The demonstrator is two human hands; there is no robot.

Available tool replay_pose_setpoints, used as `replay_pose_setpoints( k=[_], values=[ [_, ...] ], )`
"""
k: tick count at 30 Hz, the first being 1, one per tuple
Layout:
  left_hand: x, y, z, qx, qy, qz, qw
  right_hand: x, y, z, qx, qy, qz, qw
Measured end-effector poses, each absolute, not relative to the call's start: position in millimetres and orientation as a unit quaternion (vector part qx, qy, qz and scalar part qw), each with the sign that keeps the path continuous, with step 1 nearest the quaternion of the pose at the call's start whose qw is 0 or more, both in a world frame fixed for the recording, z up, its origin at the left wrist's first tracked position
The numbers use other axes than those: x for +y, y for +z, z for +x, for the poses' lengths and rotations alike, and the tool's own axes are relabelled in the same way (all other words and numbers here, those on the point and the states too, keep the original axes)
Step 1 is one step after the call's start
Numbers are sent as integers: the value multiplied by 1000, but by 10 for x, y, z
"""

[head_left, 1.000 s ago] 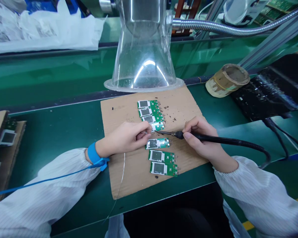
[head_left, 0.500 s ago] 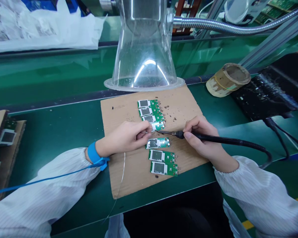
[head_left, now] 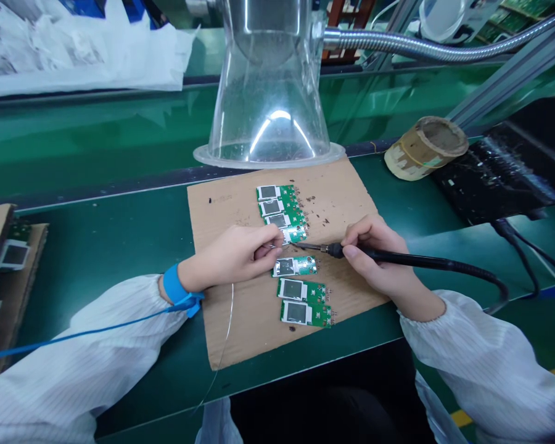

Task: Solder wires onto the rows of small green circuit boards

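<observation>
My right hand [head_left: 374, 250] is closed round the handle of a soldering iron [head_left: 335, 250], its tip pointing left to the lower edge of a green circuit board [head_left: 296, 234]. Pinched in my left hand [head_left: 240, 254] is thin solder wire [head_left: 232, 308], whose tail hangs down over the cardboard. The wire's working end meets the iron's tip region; the exact contact is too small to tell. Several boards with grey screens lie in a column: a group [head_left: 271, 206] above my fingertips, a single board [head_left: 287, 267] just below, and two more boards [head_left: 300, 312] nearer me.
Under the boards lies a cardboard sheet [head_left: 231, 345] with dark specks. A clear fume hood [head_left: 268, 123] overhangs its far edge. At right stand a round tan container [head_left: 420, 154] and a black object [head_left: 504, 179]. More boards [head_left: 13, 254] sit on cardboard at left. A blue wrist strap's cord [head_left: 97, 331] trails left.
</observation>
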State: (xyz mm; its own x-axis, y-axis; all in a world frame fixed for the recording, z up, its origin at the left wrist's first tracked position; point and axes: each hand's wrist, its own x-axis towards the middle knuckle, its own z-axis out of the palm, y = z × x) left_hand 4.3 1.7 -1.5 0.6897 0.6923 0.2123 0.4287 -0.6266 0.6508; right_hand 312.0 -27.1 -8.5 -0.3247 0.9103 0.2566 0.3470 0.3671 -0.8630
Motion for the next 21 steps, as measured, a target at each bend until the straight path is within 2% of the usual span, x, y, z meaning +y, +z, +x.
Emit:
replay_pose_setpoints(
  k=[21],
  values=[
    [9, 8, 45, 323, 224, 874, 285, -271, -54, 3098, -726, 358, -442, 386]
  ],
)
